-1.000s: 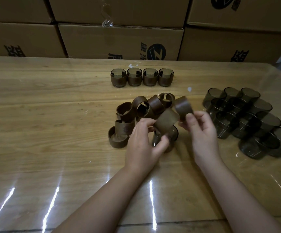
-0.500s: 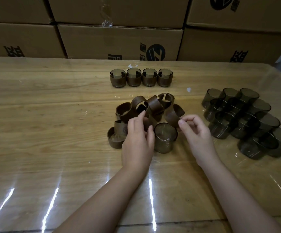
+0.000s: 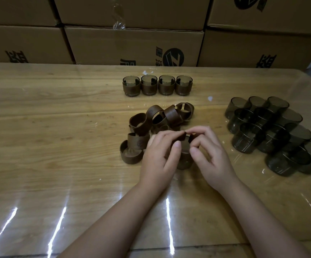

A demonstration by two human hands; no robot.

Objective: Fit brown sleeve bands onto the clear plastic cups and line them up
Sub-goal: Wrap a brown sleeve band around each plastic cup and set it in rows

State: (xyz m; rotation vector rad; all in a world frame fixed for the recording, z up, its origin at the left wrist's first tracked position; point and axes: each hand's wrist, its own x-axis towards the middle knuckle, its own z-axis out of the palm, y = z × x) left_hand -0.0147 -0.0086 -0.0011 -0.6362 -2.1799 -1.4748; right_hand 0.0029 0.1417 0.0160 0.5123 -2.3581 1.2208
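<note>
A smoky clear cup stands on the table between my hands. A brown sleeve band sits at its top rim. My left hand pinches the band's left side and my right hand pinches its right side; the fingers hide most of the band. A loose pile of brown bands lies just behind and left of my hands. A row of several sleeved cups stands further back. A cluster of bare cups sits at the right.
The wooden table has a glossy clear cover with light streaks near its front edge. Stacked cardboard boxes form a wall along the far edge. A small white scrap lies between the row and the bare cups.
A second ago both hands held a band above the cup. The band has come down over the cup's top, and both hands have closed in on it from either side.
</note>
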